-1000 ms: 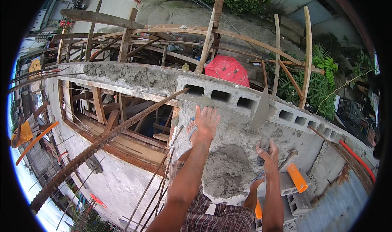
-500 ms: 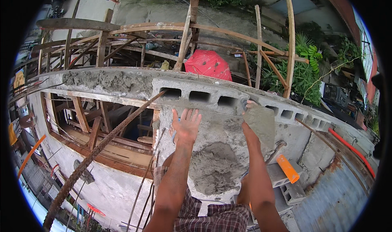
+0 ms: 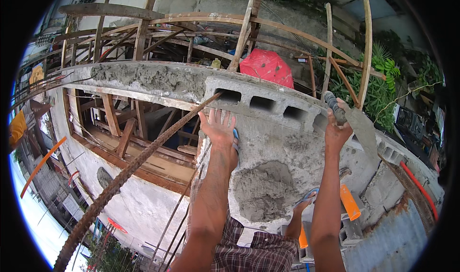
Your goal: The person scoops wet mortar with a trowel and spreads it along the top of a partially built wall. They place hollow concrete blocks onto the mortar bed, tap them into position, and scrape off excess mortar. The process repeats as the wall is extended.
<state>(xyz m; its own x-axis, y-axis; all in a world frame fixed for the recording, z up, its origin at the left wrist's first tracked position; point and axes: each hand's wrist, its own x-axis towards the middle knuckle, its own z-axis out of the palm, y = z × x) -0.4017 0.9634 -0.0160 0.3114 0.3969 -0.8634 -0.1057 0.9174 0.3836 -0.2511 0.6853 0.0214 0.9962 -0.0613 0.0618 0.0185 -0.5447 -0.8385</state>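
Observation:
My right hand [image 3: 338,130] grips the handle of a trowel [image 3: 362,130]. Its mortar-smeared blade points to the right, over the row of blocks beyond the near block's right end. A grey hollow concrete block [image 3: 248,91] sits on top of the wall, its dark holes facing up. My left hand [image 3: 219,128] is held with fingers spread, just below the block's left part; I cannot tell whether the fingertips touch it. Left of the block, rough wet mortar [image 3: 153,79] covers the wall top. A pile of grey mortar [image 3: 263,190] lies below, between my forearms.
A long rusty rebar [image 3: 139,162] slants from the block's left hole towards the lower left. Wooden framing [image 3: 282,28] stands beyond the wall, with a red cover [image 3: 267,68] behind it. At lower right are an orange tube [image 3: 350,202] and corrugated metal sheet [image 3: 393,238].
My right hand has swung the trowel away from the block's right end, up and to the right. My left hand stays spread near the block. The whole view has shifted slightly.

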